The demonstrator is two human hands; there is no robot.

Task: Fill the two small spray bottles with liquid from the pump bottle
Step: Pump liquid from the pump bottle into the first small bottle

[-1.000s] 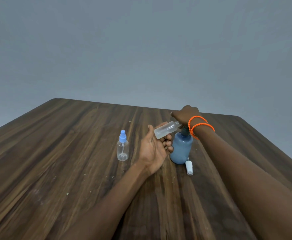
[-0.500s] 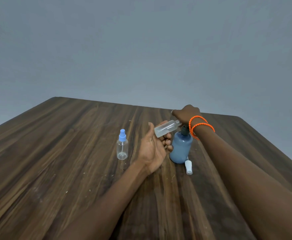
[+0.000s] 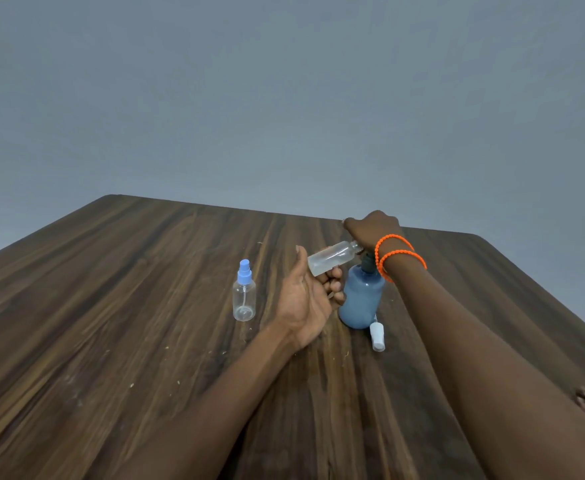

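A: Field log. My left hand [image 3: 305, 299] holds the uncapped spray bottle [image 3: 332, 261], fingers curled round its base. It is tilted nearly flat, its open neck up at the pump head under my right hand [image 3: 372, 228].

B: And the right-hand grip?

A: It sits on top of the pump bottle [image 3: 360, 299], knuckles toward the camera. I cannot tell from here whether the fingers curl round the pump or just press it; they are hidden behind the hand. Two orange bead bracelets [image 3: 400, 256] on that wrist.

B: Anything changed from half a second back?

A: Very little. The tilted bottle is held at the same angle against the pump, and the right hand is in the same place on the head. The liquid level I cannot read.

B: Other task items?

A: The second spray bottle [image 3: 244, 292], blue sprayer on, stands upright on the worktop [image 3: 111, 306], left of my left hand and apart from it. It has not moved. The white cap [image 3: 377, 337] lies on its side just beside the pump bottle's base, nearer me.
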